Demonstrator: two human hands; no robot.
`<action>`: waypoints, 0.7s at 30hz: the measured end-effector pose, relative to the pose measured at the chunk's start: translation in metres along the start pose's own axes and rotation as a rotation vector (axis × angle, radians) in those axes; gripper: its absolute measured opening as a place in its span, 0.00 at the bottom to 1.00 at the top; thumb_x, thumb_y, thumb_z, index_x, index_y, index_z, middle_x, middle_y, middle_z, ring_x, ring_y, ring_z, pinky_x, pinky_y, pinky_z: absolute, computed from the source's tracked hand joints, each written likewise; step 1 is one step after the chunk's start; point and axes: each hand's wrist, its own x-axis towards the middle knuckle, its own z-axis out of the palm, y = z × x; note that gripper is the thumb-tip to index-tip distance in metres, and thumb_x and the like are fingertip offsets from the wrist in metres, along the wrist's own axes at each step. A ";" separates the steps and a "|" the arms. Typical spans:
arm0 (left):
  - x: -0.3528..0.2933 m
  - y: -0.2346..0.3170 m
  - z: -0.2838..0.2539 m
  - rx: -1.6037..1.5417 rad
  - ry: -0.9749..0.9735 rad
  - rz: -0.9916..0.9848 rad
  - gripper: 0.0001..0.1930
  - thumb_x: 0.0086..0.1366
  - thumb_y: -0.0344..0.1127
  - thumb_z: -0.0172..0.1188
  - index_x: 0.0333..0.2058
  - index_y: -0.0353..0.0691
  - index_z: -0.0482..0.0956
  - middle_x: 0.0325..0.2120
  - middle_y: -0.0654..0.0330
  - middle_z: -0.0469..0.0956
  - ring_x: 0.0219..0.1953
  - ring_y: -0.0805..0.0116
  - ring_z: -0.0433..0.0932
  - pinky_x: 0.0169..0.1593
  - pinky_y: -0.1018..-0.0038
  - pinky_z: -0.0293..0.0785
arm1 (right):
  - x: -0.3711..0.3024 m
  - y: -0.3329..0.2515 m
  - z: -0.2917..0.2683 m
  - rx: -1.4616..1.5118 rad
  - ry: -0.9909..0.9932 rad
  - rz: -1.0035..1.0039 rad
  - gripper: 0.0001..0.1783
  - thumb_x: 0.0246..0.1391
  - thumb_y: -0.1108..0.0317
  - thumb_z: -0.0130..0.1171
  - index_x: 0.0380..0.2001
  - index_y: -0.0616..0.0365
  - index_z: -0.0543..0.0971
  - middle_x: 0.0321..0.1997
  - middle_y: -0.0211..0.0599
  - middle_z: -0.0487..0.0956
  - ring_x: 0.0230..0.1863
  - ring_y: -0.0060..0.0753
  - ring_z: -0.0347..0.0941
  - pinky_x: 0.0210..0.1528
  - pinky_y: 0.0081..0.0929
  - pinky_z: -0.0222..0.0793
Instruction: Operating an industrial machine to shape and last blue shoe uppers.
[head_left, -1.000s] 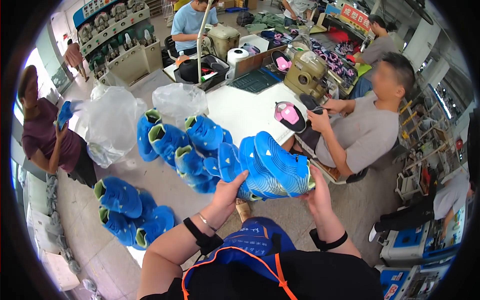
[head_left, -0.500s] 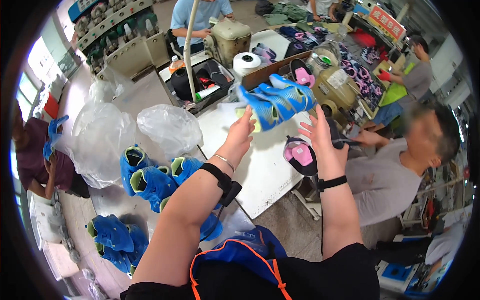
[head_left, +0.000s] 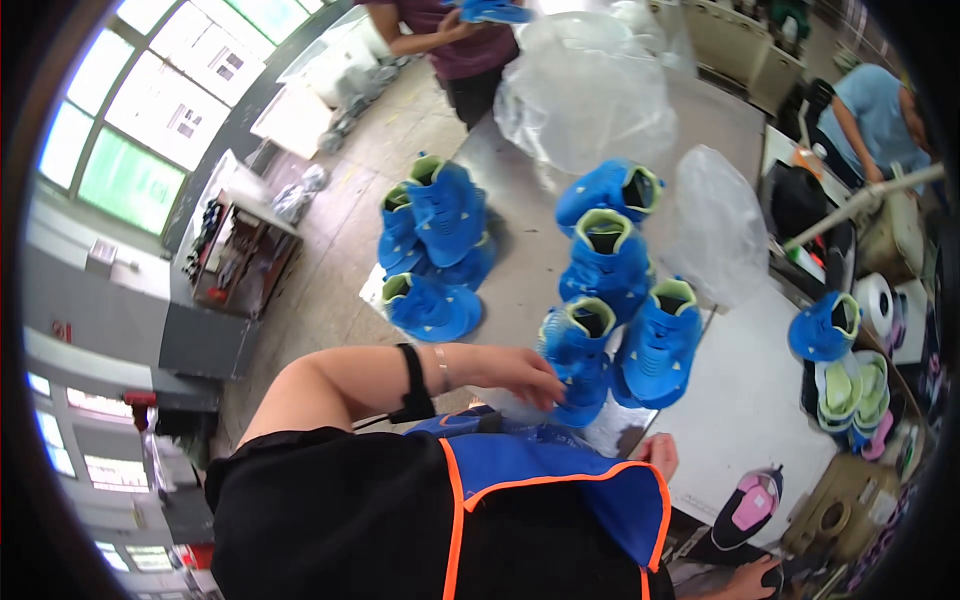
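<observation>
My left hand reaches in from the left, its fingers loosely extended, and its tips are beside or touching a blue shoe upper with pale green lining. Whether they touch is unclear. Next to that one stands another blue shoe upper, with more behind it. Over the apron's right edge only part of my right hand shows, near the white table; its fingers are mostly hidden. Several blue shoe uppers are piled at the table's left edge.
At right, a blue shoe lies by pale green undersides. Clear plastic bags cover the back. A pink-lined dark shoe lies near a beige machine. A co-worker's hand is at lower right; another person stands behind.
My view has swung left. My hands have come back from the blue shoes on the right, which now lie there apart from them; the left is at the middle group, the right near my apron.
</observation>
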 end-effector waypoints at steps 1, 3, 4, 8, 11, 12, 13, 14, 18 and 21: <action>-0.024 -0.030 -0.017 -0.090 0.144 0.011 0.17 0.67 0.47 0.57 0.39 0.37 0.81 0.35 0.61 0.82 0.40 0.72 0.81 0.43 0.76 0.76 | -0.004 0.001 0.019 0.013 -0.144 0.043 0.12 0.64 0.66 0.51 0.26 0.59 0.74 0.21 0.25 0.70 0.22 0.14 0.62 0.26 0.15 0.57; -0.063 -0.082 -0.047 -0.249 0.406 -0.031 0.16 0.67 0.45 0.57 0.35 0.36 0.80 0.30 0.61 0.81 0.35 0.69 0.82 0.39 0.76 0.78 | -0.013 -0.002 0.060 0.014 -0.292 0.091 0.11 0.63 0.68 0.51 0.27 0.60 0.74 0.22 0.25 0.71 0.22 0.14 0.63 0.26 0.15 0.58; -0.084 -0.108 -0.060 -0.331 0.538 -0.078 0.15 0.67 0.44 0.57 0.32 0.36 0.78 0.26 0.60 0.80 0.32 0.68 0.83 0.35 0.76 0.79 | -0.015 -0.011 0.086 -0.012 -0.398 0.092 0.10 0.63 0.69 0.52 0.28 0.60 0.74 0.22 0.26 0.71 0.23 0.14 0.64 0.27 0.15 0.59; -0.144 -0.219 -0.116 -0.458 0.753 -0.089 0.14 0.67 0.43 0.58 0.28 0.37 0.76 0.19 0.62 0.76 0.26 0.66 0.82 0.30 0.76 0.79 | -0.028 -0.018 0.188 -0.069 -0.601 0.001 0.08 0.63 0.71 0.51 0.28 0.60 0.74 0.24 0.26 0.73 0.25 0.14 0.66 0.28 0.15 0.61; -0.189 -0.289 -0.160 -0.656 0.795 -0.075 0.14 0.67 0.42 0.57 0.28 0.36 0.75 0.15 0.64 0.72 0.25 0.67 0.81 0.29 0.74 0.78 | -0.045 0.005 0.275 -0.078 -0.677 0.031 0.08 0.62 0.71 0.52 0.28 0.60 0.74 0.24 0.27 0.73 0.26 0.15 0.67 0.30 0.14 0.61; -0.202 -0.310 -0.182 -0.649 0.768 -0.062 0.14 0.67 0.42 0.57 0.28 0.36 0.75 0.15 0.64 0.72 0.25 0.67 0.81 0.29 0.74 0.78 | -0.055 0.017 0.305 -0.076 -0.695 0.053 0.08 0.62 0.70 0.53 0.29 0.60 0.75 0.24 0.27 0.73 0.26 0.15 0.67 0.30 0.14 0.61; -0.215 -0.333 -0.204 -0.649 0.760 -0.027 0.14 0.66 0.42 0.58 0.29 0.36 0.76 0.15 0.64 0.72 0.25 0.67 0.81 0.29 0.73 0.79 | -0.063 0.035 0.336 -0.117 -0.716 0.031 0.08 0.62 0.70 0.53 0.30 0.61 0.75 0.25 0.27 0.74 0.26 0.15 0.67 0.31 0.14 0.62; -0.228 -0.355 -0.230 -0.643 0.750 0.005 0.14 0.65 0.43 0.59 0.31 0.36 0.77 0.16 0.64 0.72 0.25 0.67 0.82 0.30 0.73 0.80 | -0.073 0.050 0.367 -0.159 -0.733 0.047 0.08 0.62 0.68 0.53 0.31 0.61 0.76 0.25 0.27 0.75 0.27 0.15 0.68 0.31 0.14 0.63; -0.296 -0.456 -0.338 -0.632 0.736 0.134 0.15 0.66 0.43 0.58 0.32 0.34 0.77 0.15 0.64 0.71 0.24 0.67 0.80 0.33 0.72 0.79 | -0.104 0.104 0.512 -0.057 -0.685 0.140 0.11 0.64 0.64 0.53 0.31 0.61 0.76 0.25 0.28 0.75 0.27 0.17 0.69 0.33 0.16 0.65; -0.356 -0.510 -0.414 -0.592 0.796 0.193 0.14 0.66 0.42 0.57 0.31 0.36 0.77 0.16 0.65 0.70 0.22 0.69 0.78 0.33 0.73 0.78 | -0.106 0.122 0.618 0.071 -0.560 0.153 0.14 0.65 0.60 0.50 0.29 0.58 0.74 0.23 0.27 0.73 0.26 0.19 0.68 0.32 0.18 0.64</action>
